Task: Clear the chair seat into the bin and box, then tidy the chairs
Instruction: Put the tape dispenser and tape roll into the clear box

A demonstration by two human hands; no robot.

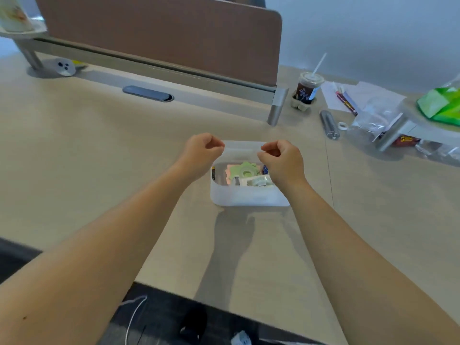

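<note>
1. The left hand (202, 146) and right hand (281, 158) hover over the far rim of the box (249, 195), fingers curled and pinched at a translucent sheet (242, 146), probably a lid or bag; whether they truly grip it I cannot tell.
2. The box sits on the worktop (99, 158), directly below and between the hands, holding a green piece (246, 170) and other small items.
3. The step looks like closing or filling the box. Next calls for lowering the sheet squarely, both hands level.
4. No chair or bin is in view.
</note>
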